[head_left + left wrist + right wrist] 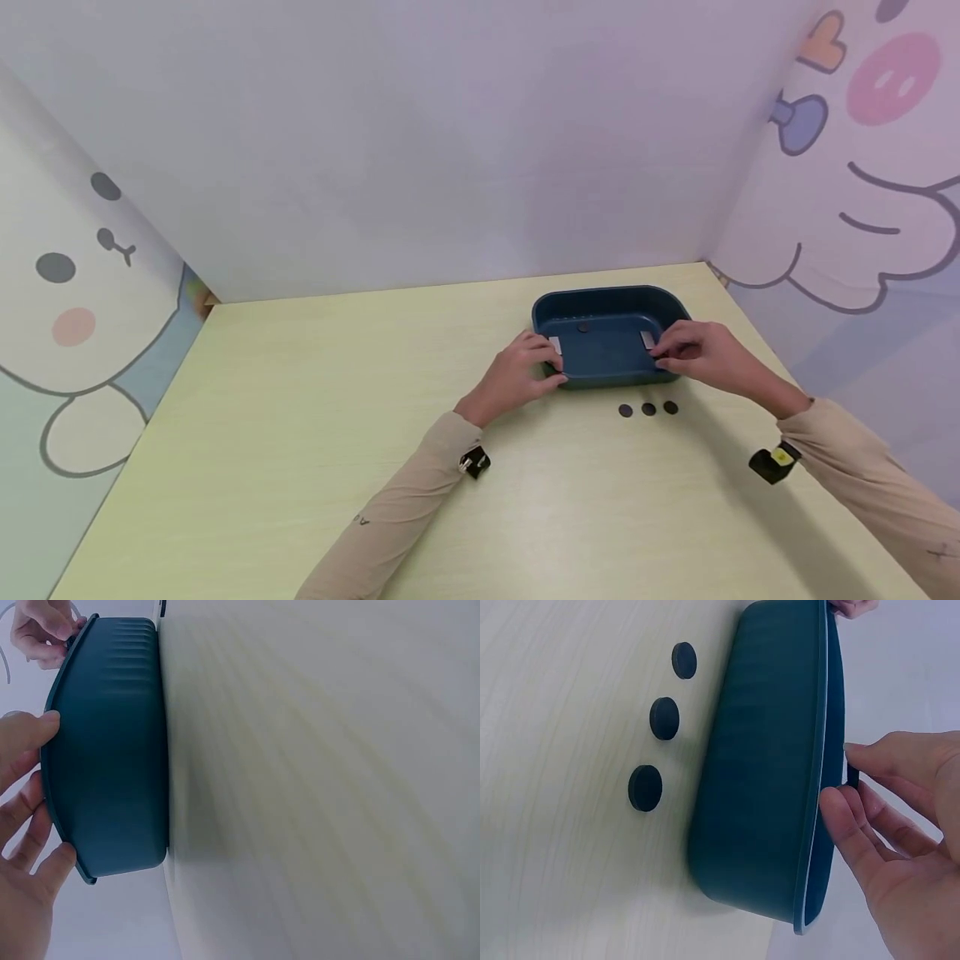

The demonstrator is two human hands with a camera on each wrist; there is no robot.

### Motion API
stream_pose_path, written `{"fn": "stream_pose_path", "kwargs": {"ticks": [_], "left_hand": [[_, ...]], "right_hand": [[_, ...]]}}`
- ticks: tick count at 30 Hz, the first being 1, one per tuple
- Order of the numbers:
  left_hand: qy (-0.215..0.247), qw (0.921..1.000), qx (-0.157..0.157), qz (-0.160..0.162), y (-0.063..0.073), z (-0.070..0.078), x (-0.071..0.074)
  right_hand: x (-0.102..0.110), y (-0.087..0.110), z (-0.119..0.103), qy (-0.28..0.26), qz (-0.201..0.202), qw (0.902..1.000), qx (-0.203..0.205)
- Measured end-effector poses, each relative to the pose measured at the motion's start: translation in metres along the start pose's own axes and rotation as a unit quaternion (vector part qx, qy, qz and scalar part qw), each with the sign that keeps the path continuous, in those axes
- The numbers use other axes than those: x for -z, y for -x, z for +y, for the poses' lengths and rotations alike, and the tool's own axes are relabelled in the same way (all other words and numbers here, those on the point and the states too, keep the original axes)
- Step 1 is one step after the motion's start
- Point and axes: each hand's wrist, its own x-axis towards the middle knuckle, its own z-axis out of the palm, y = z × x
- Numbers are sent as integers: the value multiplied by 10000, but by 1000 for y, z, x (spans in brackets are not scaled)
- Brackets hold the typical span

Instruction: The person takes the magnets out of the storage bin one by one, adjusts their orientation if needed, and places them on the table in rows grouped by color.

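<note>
A dark teal plastic basin (600,384) with a raised rim stands on the table. My left hand (521,367) grips its near left rim, the thumb and fingertips spread along the edge in the left wrist view. Over the near right part of the basin, my right hand (699,354) pinches a small black disc (853,775), held on edge between thumb and fingers. One dark disc (582,327) lies inside, towards the back. Two pale rectangular patches, one on the left (555,344) and one on the right (647,340), show inside the basin.
Just in front of the basin, a row of three black discs (648,409) lies on the pale wooden table (300,417). A plain pale curtain (450,150) hangs behind the table. Cartoon-printed curtains (847,208) stand at both sides.
</note>
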Motion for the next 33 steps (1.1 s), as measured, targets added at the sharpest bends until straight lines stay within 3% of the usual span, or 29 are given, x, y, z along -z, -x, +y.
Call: {"fn": "stream_pose_path", "kwargs": {"ticks": [9,33], "left_hand": [[-27,10000,-79,37,-1,0,0],[65,9999,-116,105,1,-1,-2]], "right_hand": [[5,11,2,235,211,9995,39],[9,37,3,-50,254,9996,62]]}}
